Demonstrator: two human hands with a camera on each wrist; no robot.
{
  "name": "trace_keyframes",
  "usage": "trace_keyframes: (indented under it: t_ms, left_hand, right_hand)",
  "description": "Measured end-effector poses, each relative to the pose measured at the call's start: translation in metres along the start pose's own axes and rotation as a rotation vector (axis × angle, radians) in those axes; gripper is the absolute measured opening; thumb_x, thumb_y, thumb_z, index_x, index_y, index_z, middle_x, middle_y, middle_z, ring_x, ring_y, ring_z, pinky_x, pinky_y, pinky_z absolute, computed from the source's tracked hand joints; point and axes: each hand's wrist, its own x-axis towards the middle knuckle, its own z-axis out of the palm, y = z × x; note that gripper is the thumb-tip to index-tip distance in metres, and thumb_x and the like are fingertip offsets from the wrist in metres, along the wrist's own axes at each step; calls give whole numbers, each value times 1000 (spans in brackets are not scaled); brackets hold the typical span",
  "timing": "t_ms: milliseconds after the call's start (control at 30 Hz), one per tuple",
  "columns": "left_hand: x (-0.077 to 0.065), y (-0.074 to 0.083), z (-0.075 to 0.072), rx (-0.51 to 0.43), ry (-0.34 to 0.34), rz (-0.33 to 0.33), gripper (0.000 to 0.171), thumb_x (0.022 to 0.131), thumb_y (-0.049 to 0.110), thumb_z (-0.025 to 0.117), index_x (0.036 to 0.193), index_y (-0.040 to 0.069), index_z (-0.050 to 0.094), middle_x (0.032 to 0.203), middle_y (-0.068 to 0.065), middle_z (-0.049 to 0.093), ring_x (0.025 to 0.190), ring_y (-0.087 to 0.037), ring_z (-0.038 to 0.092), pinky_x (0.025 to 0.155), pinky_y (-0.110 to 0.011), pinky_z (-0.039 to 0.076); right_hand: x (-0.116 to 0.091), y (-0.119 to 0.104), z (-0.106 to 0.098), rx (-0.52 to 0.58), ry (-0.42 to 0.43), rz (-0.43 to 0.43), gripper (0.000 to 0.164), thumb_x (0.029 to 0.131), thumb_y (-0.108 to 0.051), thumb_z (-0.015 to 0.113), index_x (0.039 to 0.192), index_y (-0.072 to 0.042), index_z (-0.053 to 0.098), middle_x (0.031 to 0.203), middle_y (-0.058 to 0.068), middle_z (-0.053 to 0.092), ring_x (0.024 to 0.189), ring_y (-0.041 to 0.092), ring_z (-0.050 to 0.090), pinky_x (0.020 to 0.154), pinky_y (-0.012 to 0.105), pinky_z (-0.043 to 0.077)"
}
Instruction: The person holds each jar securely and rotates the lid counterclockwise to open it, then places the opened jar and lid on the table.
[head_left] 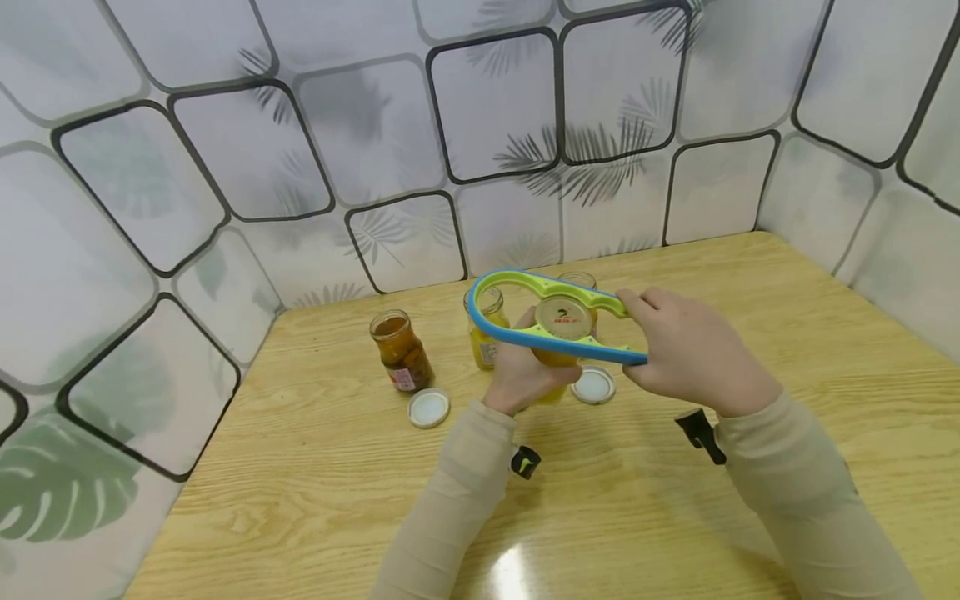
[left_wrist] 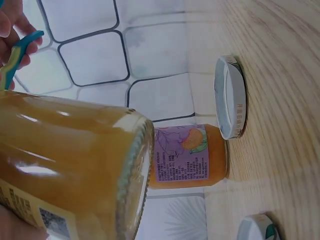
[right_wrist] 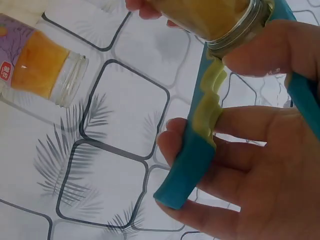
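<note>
My left hand [head_left: 517, 375] grips a glass jar [left_wrist: 65, 155] of yellow-orange contents, held above the table with its gold lid [head_left: 564, 317] facing up. Around that lid sits a blue and lime-green jar opener [head_left: 517, 335], its scalloped inner edges on both sides of the lid. The fingers and thumb of my right hand [head_left: 693, 350] curl round the opener's two handle ends, which stand apart. In the right wrist view, the thumb is on one handle and the fingers are on the other.
On the wooden table [head_left: 315, 500] stand three lidless jars: a dark brown one [head_left: 405, 358], a yellow one [head_left: 480, 346], and one with a purple label [left_wrist: 182, 155]. Two lids [head_left: 429, 408] lie upturned nearby. A patterned wall [head_left: 390, 142] rises behind.
</note>
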Motion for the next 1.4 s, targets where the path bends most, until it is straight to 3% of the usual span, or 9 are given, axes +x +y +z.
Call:
trace_keyframes:
  t_ms: [200,400,967,1400]
  left_hand:
    - [0,-3,-1,-47,-27,25,54,58,-15,66,110,-7,52,102,-20,57,87,-15,53,80,-27,43]
    - [-1,-3,0,-92,-63,12,60,58,-16,66,114,-9,48,107,-23,55,93,-18,52,85,-28,41]
    - [-4,-3,0,-77,-74,6,58,59,-15,65,113,-10,47,107,-23,53,93,-20,51,83,-26,41]
    - [-4,-1,-1,-62,-72,0,57,58,-14,66,112,-10,47,105,-25,54,92,-23,51,82,-26,41]
  right_hand:
    - [-1,0,-3,-33,5,-32,71,58,-25,75,118,6,51,87,13,55,57,20,48,46,33,42]
    - [-3,0,-6,-53,35,-70,70,56,-27,77,115,3,53,82,10,55,53,19,45,45,32,41]
    - [-3,5,-5,-67,101,-160,58,52,-23,76,102,-2,55,69,4,49,48,15,39,42,30,37]
    - [-2,6,-3,-74,115,-188,58,52,-19,76,103,0,55,69,5,50,48,16,41,43,30,38]
